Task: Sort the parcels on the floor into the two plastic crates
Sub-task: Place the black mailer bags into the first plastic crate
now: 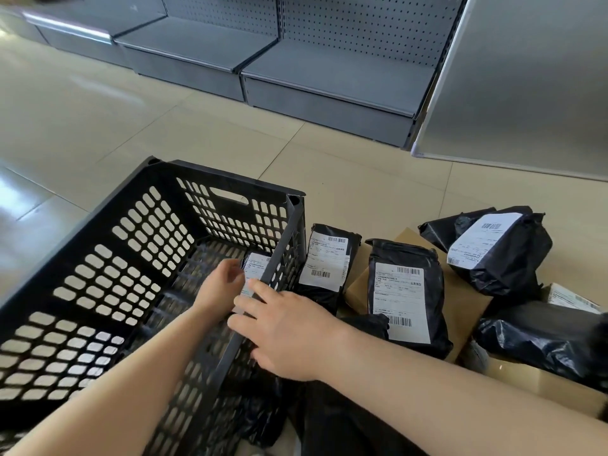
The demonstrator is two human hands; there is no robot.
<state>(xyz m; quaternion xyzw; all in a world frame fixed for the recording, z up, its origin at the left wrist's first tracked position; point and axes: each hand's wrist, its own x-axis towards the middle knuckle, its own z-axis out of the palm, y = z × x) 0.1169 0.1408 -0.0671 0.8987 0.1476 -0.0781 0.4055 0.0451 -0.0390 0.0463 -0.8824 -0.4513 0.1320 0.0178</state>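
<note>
A black perforated plastic crate [98,258] stands on the floor at the left. Inside it, against its right wall, lies a black parcel with a white label [257,262]. My left hand [218,286] is inside the crate and grips that parcel's left edge with curled fingers. My right hand [289,330] reaches over the crate's right rim, its straight fingers touching the parcel and the rim. On the floor to the right lie several black labelled parcels: one by the crate [324,258], one on a cardboard box [404,291], one further right [493,248]. Only one crate is in view.
A flat cardboard box [464,311] lies under the middle parcel. A second box [533,385] and a black bag [543,337] sit at the right edge. More black bags [329,422] lie under my right arm. Grey shelving [329,80] and a metal panel [526,77] stand behind.
</note>
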